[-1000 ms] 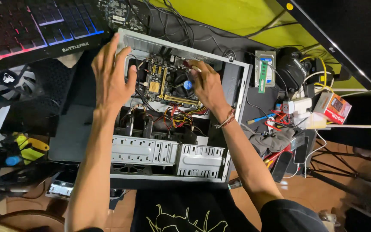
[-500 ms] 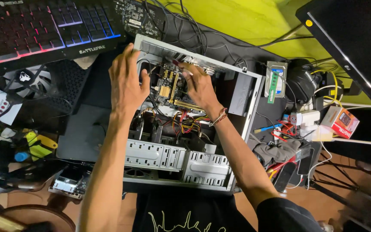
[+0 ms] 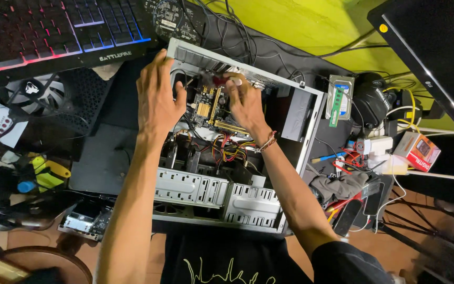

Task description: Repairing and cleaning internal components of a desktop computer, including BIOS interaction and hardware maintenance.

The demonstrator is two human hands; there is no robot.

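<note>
An open grey computer case lies on its side in front of me, with the motherboard showing inside. My left hand rests flat on the case's left wall near the far corner, fingers apart and holding nothing. My right hand reaches inside over the far end of the board. Its fingers are closed on a small red-handled tool, which is blurred. Red, yellow and black wires bunch below my right wrist. The metal drive cage fills the near end of the case.
A backlit keyboard lies at the far left, with a case fan below it. A hard drive with a green memory stick, a red box, cables and a monitor crowd the right. Yellow and blue tools sit left.
Both hands have moved toward the far end of the case. My right hand went from the middle of the board to its far edge, and a red tool now shows in it.
</note>
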